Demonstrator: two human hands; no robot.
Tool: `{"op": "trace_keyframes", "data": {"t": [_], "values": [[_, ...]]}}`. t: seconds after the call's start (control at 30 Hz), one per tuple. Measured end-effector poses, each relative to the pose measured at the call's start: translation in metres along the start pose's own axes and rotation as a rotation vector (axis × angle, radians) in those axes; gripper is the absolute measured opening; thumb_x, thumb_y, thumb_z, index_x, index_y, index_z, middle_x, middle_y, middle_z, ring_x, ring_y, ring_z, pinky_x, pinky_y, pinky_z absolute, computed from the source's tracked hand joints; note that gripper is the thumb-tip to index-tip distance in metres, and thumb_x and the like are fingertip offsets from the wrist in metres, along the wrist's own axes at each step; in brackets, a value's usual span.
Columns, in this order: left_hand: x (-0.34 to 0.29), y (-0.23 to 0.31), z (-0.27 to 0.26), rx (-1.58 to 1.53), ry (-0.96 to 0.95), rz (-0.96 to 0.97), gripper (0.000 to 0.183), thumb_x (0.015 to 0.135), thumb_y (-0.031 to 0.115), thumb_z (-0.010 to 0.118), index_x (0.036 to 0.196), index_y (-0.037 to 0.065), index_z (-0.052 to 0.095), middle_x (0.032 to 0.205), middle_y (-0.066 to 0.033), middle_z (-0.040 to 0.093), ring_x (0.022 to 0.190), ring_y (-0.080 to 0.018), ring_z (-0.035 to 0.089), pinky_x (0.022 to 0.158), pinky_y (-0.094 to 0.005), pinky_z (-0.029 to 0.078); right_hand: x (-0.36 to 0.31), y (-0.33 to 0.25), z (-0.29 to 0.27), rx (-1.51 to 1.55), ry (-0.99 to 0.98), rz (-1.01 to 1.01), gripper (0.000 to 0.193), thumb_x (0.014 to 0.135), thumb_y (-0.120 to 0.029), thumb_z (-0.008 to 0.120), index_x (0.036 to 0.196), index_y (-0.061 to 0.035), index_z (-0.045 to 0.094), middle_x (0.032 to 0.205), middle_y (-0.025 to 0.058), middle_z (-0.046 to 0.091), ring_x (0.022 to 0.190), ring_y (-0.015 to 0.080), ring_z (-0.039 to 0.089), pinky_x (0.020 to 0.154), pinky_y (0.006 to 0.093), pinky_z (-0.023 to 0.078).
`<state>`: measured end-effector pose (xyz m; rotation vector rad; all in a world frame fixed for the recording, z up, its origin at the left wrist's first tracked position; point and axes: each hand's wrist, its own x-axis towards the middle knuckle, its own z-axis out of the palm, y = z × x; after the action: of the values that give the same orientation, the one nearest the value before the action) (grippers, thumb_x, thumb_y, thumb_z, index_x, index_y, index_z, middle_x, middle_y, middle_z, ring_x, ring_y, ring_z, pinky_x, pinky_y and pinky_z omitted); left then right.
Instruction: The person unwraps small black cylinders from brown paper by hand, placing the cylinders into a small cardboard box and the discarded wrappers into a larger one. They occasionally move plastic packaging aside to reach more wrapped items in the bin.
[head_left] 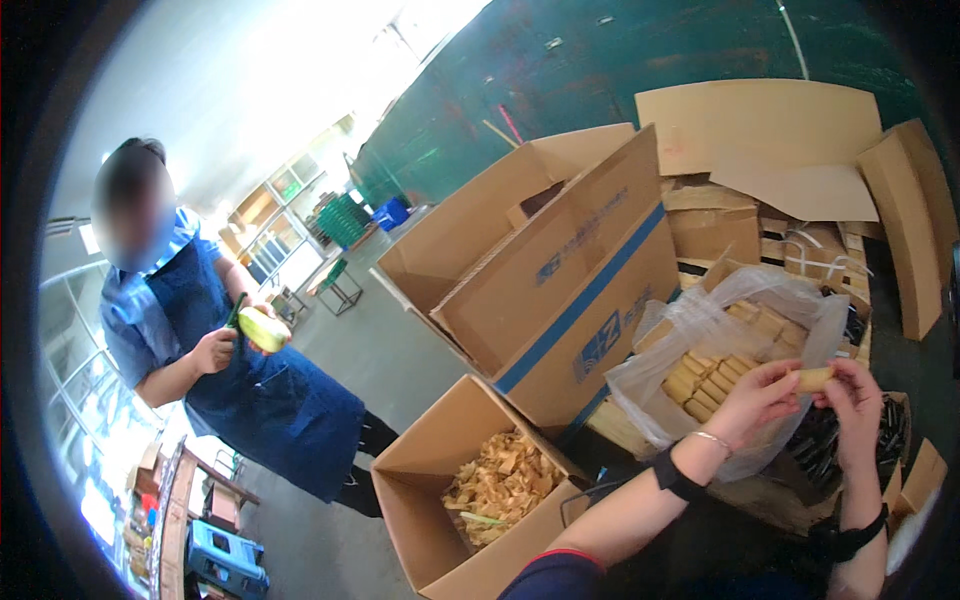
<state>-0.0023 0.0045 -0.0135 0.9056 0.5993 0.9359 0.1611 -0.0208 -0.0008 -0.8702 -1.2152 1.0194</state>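
Observation:
My left hand (765,402) and my right hand (852,400) pinch the two ends of a small tan block (814,379) between fingers and thumbs. Below and left of them, a clear plastic bag (640,405) lines a carton and stands open. Rows of similar tan blocks (708,382) lie inside it. Black pieces (815,445), too partly hidden to identify, fill a box under my hands.
Left of the bag, an open carton (410,470) holds crumpled tan scraps (505,485). Behind it stands a tall carton with a blue stripe (590,300). A co-worker in a blue apron (290,415) holds a pale green oblong vegetable (263,329) and a green-handled tool.

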Motion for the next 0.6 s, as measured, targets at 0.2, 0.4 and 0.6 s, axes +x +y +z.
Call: {"op": "trace_keyframes", "data": {"t": [0.2, 0.4, 0.6], "values": [[0.001, -0.003, 0.004, -0.084, 0.028, 0.048, 0.023, 0.080, 0.026, 0.054, 0.092, 0.006, 0.053, 0.077, 0.0018, 0.052, 0.065, -0.0045, 0.049, 0.064, -0.0200, 0.045, 0.005, 0.002, 0.001, 0.019, 0.054, 0.043, 0.021, 0.080, -0.010, 0.050, 0.099, -0.0021, 0.050, 0.085, 0.0051, 0.054, 0.065, 0.0105, 0.054, 0.057, 0.0208, 0.045], [0.003, -0.006, 0.005, -0.014, 0.155, 0.114, 0.022, 0.080, 0.021, 0.055, 0.094, 0.005, 0.053, 0.078, 0.0008, 0.054, 0.063, -0.0055, 0.050, 0.062, -0.0204, 0.046, 0.007, 0.010, -0.013, -0.144, -0.008, 0.002, 0.019, 0.082, -0.014, 0.050, 0.094, -0.0009, 0.051, 0.080, 0.0039, 0.055, 0.064, 0.0092, 0.053, 0.059, 0.0200, 0.044], [0.005, -0.009, 0.009, -0.127, 0.182, 0.147, 0.016, 0.080, 0.018, 0.054, 0.089, 0.005, 0.053, 0.076, -0.0003, 0.055, 0.064, -0.0064, 0.051, 0.062, -0.0205, 0.046, 0.008, 0.011, -0.008, -0.177, 0.133, -0.086, 0.014, 0.084, -0.014, 0.047, 0.086, -0.0015, 0.051, 0.076, 0.0017, 0.053, 0.065, 0.0076, 0.052, 0.059, 0.0192, 0.043]]}}
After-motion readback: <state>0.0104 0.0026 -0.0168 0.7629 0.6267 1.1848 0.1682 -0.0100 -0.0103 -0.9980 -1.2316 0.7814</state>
